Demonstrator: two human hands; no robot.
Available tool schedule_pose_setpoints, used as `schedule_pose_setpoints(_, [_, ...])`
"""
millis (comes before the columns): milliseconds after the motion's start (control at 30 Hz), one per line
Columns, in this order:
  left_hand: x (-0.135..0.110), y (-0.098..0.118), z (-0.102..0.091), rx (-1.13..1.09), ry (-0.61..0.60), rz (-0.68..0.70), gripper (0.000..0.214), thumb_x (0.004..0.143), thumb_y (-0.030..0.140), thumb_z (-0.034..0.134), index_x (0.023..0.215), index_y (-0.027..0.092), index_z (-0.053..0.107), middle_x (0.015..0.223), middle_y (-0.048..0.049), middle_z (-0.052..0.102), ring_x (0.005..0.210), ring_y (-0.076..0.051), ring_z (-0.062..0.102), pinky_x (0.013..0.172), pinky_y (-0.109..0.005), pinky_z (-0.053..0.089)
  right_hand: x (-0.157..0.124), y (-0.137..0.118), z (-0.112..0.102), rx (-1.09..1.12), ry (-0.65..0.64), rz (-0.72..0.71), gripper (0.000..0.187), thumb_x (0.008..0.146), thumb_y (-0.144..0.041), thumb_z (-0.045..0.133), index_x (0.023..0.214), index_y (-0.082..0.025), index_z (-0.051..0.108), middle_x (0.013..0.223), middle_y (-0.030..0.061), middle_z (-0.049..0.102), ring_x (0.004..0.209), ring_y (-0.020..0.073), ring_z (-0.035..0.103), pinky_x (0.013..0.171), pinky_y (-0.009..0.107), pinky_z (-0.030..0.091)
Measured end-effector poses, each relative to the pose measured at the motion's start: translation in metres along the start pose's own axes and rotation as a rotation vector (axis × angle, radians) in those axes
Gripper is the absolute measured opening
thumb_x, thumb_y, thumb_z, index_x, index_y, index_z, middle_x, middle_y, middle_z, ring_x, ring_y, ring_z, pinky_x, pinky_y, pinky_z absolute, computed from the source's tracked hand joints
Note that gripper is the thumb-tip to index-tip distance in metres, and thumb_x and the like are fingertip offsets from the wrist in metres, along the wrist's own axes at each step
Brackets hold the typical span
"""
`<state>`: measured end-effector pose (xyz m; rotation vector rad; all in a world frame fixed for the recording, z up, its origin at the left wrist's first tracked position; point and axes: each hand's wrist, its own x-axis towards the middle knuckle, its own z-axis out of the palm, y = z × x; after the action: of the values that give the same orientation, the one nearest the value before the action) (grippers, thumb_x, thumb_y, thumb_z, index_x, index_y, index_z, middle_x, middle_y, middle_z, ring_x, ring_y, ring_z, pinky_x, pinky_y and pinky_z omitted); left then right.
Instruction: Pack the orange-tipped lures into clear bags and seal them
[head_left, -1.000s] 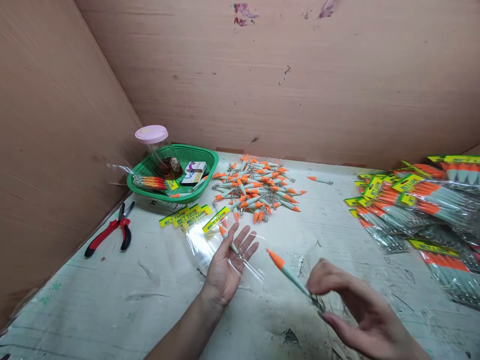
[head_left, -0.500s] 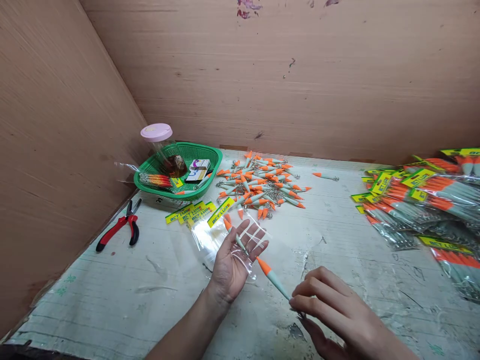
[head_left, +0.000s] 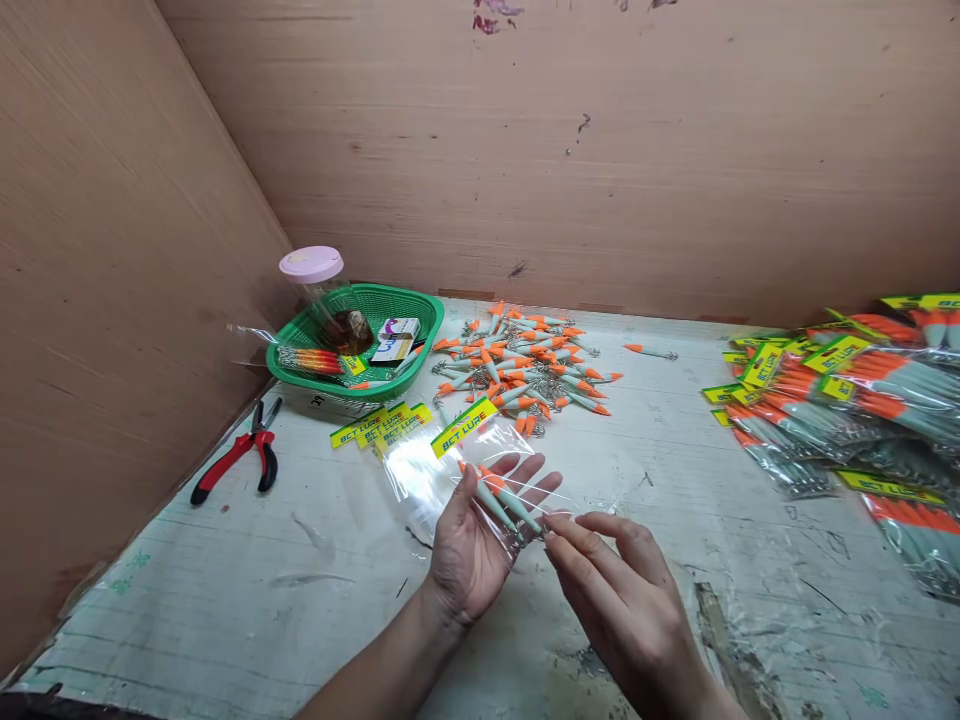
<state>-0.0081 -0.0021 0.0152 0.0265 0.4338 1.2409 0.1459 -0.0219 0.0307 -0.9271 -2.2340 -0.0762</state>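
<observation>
My left hand [head_left: 480, 540] lies palm up under a clear plastic bag [head_left: 480, 470] with a yellow-green label, its fingers spread and supporting the bag. Inside the bag lie two or three orange-tipped grey lures [head_left: 504, 497]. My right hand [head_left: 615, 590] reaches to the bag's open end, its fingertips pinched at the tail of a lure by the left fingers. A pile of loose orange-tipped lures [head_left: 525, 365] lies on the table beyond the hands.
A green basket [head_left: 420, 310] with a pink-lidded jar [head_left: 319, 285] and small boxes stands at the back left. Red-handled pliers [head_left: 240, 455] lie near the left wall. Empty labelled bags [head_left: 379, 425] lie before the basket. Filled bags [head_left: 840, 400] are stacked on the right. One lure [head_left: 651, 351] lies apart.
My right hand moved left and pushed the lure it held into the bag on my left hand. The bag's label shifted slightly right.
</observation>
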Motion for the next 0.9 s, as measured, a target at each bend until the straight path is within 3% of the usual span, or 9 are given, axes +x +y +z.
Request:
schedule_pose_setpoints(167, [0.002, -0.003, 0.000, 0.026, 0.036, -0.026, 0.038, 0.090, 0.036, 0.045, 0.121, 0.015, 0.054, 0.126, -0.0148, 0.058, 0.116, -0.031, 0.054, 0.101, -0.048, 0.038, -0.003, -0.003, 0.013, 0.011, 0.076, 0.023, 0.026, 0.088, -0.007, 0.047, 0.108, -0.015, 0.063, 0.092, 0.0092, 0.068, 0.089, 0.0215, 0.054, 0.076, 0.036, 0.044])
schedule_pose_setpoints(333, [0.003, -0.003, 0.000, 0.027, 0.103, -0.015, 0.044, 0.090, 0.029, 0.044, 0.131, 0.012, 0.045, 0.126, -0.0171, 0.058, 0.115, -0.027, 0.055, 0.103, -0.045, 0.038, -0.003, -0.005, 0.017, 0.074, 0.067, 0.047, 0.026, 0.085, -0.006, 0.052, 0.109, -0.014, 0.060, 0.089, 0.0084, 0.069, 0.080, 0.0198, 0.055, 0.072, 0.036, 0.044])
schedule_pose_setpoints(467, [0.003, 0.001, -0.001, 0.048, 0.115, 0.037, 0.055, 0.090, 0.026, 0.046, 0.141, 0.028, 0.028, 0.133, -0.0125, 0.053, 0.114, -0.027, 0.056, 0.101, -0.050, 0.038, 0.006, 0.023, 0.006, 0.264, 0.172, 0.141, 0.024, 0.082, -0.008, 0.057, 0.103, -0.019, 0.058, 0.084, 0.0054, 0.065, 0.077, 0.0175, 0.056, 0.068, 0.033, 0.047])
schedule_pose_setpoints(533, [0.005, 0.003, -0.002, 0.030, 0.092, 0.042, 0.055, 0.090, 0.028, 0.044, 0.142, 0.026, 0.027, 0.135, -0.0133, 0.051, 0.117, -0.028, 0.054, 0.102, -0.053, 0.037, 0.016, 0.043, -0.003, 0.257, 0.236, 0.269, 0.014, 0.083, -0.011, 0.058, 0.094, -0.020, 0.059, 0.078, 0.0036, 0.061, 0.074, 0.0166, 0.055, 0.064, 0.031, 0.046])
schedule_pose_setpoints(600, [0.007, 0.005, -0.003, 0.005, 0.097, 0.034, 0.053, 0.091, 0.028, 0.042, 0.141, 0.020, 0.029, 0.134, -0.0153, 0.051, 0.120, -0.029, 0.051, 0.103, -0.053, 0.036, 0.025, 0.057, -0.011, 0.257, 0.189, 0.365, 0.006, 0.084, -0.015, 0.057, 0.081, -0.020, 0.058, 0.070, 0.0013, 0.056, 0.066, 0.0146, 0.052, 0.059, 0.028, 0.043])
schedule_pose_setpoints(667, [0.009, 0.008, -0.004, -0.015, 0.115, 0.047, 0.051, 0.091, 0.027, 0.041, 0.140, 0.017, 0.031, 0.133, -0.0156, 0.053, 0.120, -0.028, 0.051, 0.104, -0.052, 0.035, 0.031, 0.056, -0.014, 0.344, 0.033, 0.329, 0.008, 0.085, -0.018, 0.058, 0.077, -0.019, 0.057, 0.069, 0.0010, 0.055, 0.064, 0.0137, 0.051, 0.057, 0.027, 0.042])
schedule_pose_setpoints(767, [0.011, 0.009, -0.004, -0.027, 0.151, 0.070, 0.046, 0.090, 0.027, 0.043, 0.134, 0.016, 0.040, 0.131, -0.0137, 0.055, 0.120, -0.027, 0.051, 0.105, -0.049, 0.036, 0.031, 0.035, -0.009, 0.406, -0.135, 0.113, 0.004, 0.082, -0.017, 0.061, 0.080, -0.018, 0.057, 0.075, 0.0031, 0.055, 0.070, 0.0148, 0.051, 0.060, 0.027, 0.042])
schedule_pose_setpoints(900, [0.008, 0.004, -0.002, -0.037, 0.179, 0.032, 0.035, 0.085, 0.026, 0.050, 0.116, 0.012, 0.057, 0.125, -0.0137, 0.059, 0.119, -0.030, 0.052, 0.102, -0.048, 0.040, 0.022, 0.009, 0.006, 0.159, -0.085, 0.005, 0.013, 0.082, -0.010, 0.056, 0.073, -0.018, 0.055, 0.071, 0.0028, 0.053, 0.068, 0.0153, 0.045, 0.062, 0.029, 0.038])
